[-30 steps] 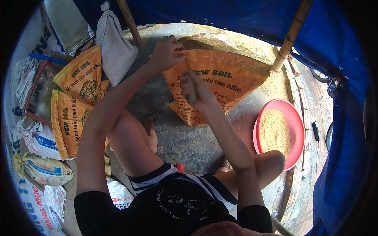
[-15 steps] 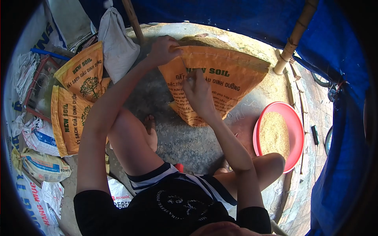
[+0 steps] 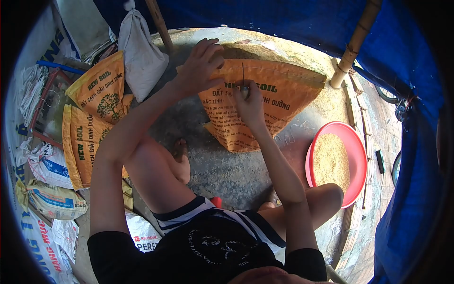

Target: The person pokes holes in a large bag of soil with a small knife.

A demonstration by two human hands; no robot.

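An orange printed bag [image 3: 269, 106] lies spread on the floor in front of me, its stitched wide edge facing away. My right hand [image 3: 249, 102] is closed around the handle of a thin pointed tool [image 3: 243, 78], held over the bag's lettering with the tip toward the stitched edge. My left hand [image 3: 203, 64] is raised at the bag's upper left corner, fingers apart and curved. Whether its fingertips touch the bag or thread is too small to tell.
A pink basin [image 3: 362, 165] of yellowish grains stands at the right. More orange bags [image 3: 85, 142] and a tied white sack [image 3: 139, 52] are at the left. A bamboo pole [image 3: 352, 47] rises before a blue tarp [image 3: 293, 21].
My left hand has let go of the bag's corner and its fingers have opened. My right hand has moved slightly right, and the pointed tool now shows.
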